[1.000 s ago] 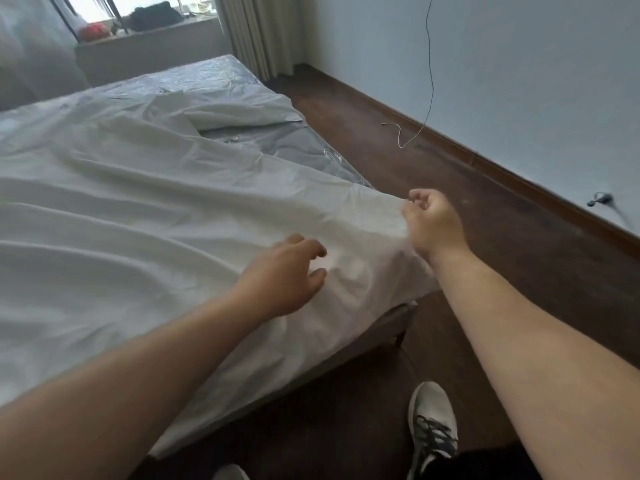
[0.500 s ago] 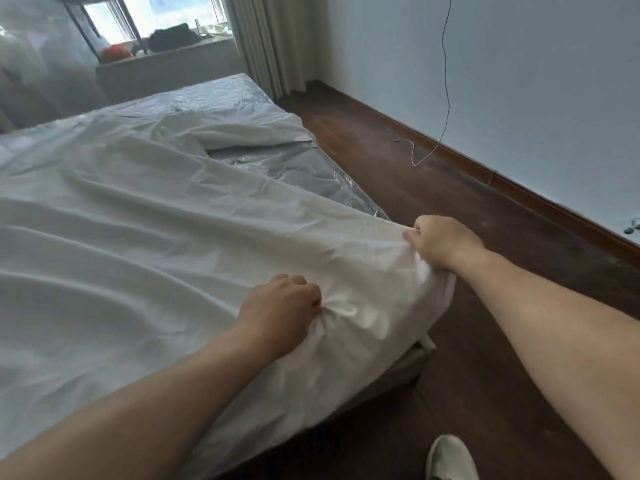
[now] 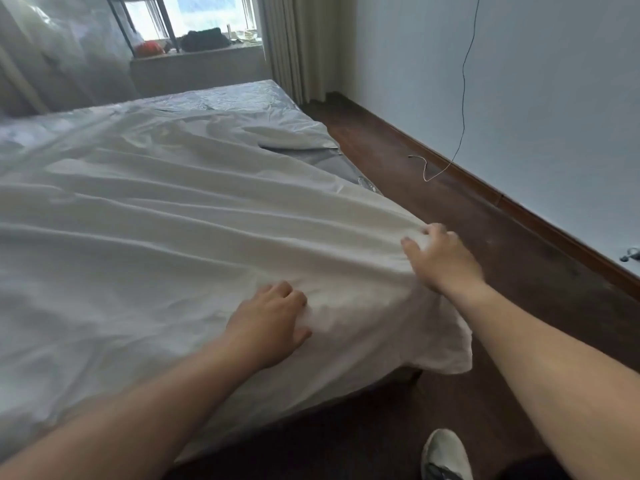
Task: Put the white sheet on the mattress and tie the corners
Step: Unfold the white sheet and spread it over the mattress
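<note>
The white sheet (image 3: pixel 166 244) lay rumpled over most of the mattress (image 3: pixel 242 98), its near corner draped off the bed's edge above the dark wooden floor (image 3: pixel 433 209). The far end of the mattress showed bare, shiny plastic wrap. The left hand (image 3: pixel 268 322) rested on the sheet near that corner, fingers bunching the cloth. The right hand (image 3: pixel 438 258), blurred, gripped the sheet at the corner's top edge. A white shoe (image 3: pixel 445 455) stood below, and a thin cable (image 3: pixel 462 98) hung down the wall
</note>
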A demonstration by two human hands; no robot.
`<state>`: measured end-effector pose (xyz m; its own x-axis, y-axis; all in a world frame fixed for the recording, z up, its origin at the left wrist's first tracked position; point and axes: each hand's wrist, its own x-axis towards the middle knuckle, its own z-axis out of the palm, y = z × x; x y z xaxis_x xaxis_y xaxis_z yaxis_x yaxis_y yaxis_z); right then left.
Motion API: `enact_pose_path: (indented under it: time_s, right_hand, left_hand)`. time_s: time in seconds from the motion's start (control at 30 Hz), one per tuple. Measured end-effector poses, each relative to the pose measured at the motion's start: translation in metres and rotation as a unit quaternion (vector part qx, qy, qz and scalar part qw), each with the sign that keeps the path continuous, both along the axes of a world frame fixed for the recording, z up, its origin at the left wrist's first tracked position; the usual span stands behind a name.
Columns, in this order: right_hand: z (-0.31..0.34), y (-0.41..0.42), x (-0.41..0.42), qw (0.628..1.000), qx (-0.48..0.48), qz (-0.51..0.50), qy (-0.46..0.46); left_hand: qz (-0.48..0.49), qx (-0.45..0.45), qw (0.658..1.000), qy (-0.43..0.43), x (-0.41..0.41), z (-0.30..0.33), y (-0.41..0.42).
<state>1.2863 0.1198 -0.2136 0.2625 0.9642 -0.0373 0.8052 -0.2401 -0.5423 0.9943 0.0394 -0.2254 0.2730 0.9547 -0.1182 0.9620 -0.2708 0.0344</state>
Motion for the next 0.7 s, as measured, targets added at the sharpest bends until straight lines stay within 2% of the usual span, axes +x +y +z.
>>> enact_pose_path:
  time_s: [0.07, 0.13, 0.27, 0.4, 0.53, 0.63, 0.7]
  right_hand:
    - [0.001, -0.011, -0.041, 0.993, -0.094, 0.070, -0.030]
    - [-0.013, -0.024, -0.066, 0.980, -0.147, 0.114, -0.074]
    - [-0.032, -0.045, -0.077, 0.987, -0.098, 0.130, 0.004]
    - [-0.034, -0.051, -0.070, 0.990, -0.076, 0.117, -0.018]
    - [-0.031, -0.054, -0.064, 0.993, -0.019, 0.111, -0.032]
    - [-0.024, -0.058, -0.076, 0.986, 0.066, 0.150, -0.018]
    - [-0.022, -0.062, -0.089, 0.976, 0.080, 0.203, -0.002]
  left_hand:
    - [0.031, -0.003, 0.999, 0.022, -0.014, -0.003, -0.007]
    - [0.048, 0.004, 0.998, 0.042, -0.026, -0.003, -0.014]
    - [0.040, 0.019, 0.997, 0.056, -0.047, -0.002, -0.030]
    - [0.027, 0.033, 0.996, 0.082, -0.050, -0.011, -0.037]
    - [0.011, 0.048, 0.998, 0.049, -0.040, -0.009, -0.038]
    - [-0.016, -0.063, 0.998, -0.001, -0.044, -0.012, -0.045]
    - [-0.014, -0.127, 0.991, -0.046, -0.052, -0.015, -0.058]
